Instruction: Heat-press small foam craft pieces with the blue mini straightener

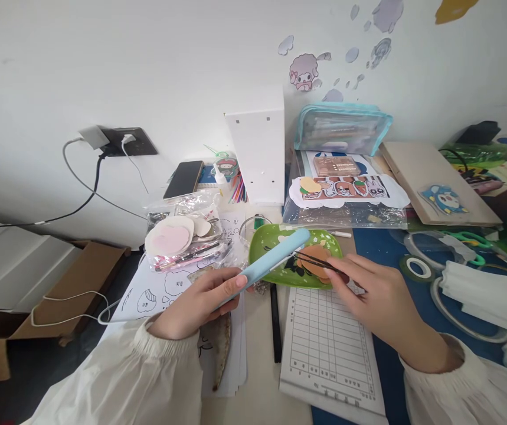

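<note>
My left hand is wrapped around a slim light blue mini hair straightener, its rounded end pointing up and right over a green tray. In my right hand is a pair of black tweezers, pinched between thumb and fingers. The tweezer tips reach the straightener's lower edge near its far end; whether they grip anything there is too small to tell. Orange-brown flat pieces lie in the tray just behind the tweezers, with small black and white scraps beside them.
A printed form pad and a black strip lie in front of the tray. Plastic-bagged pieces and drawn sheets are at left. A white cord runs towards my left hand. Tape rolls sit at right.
</note>
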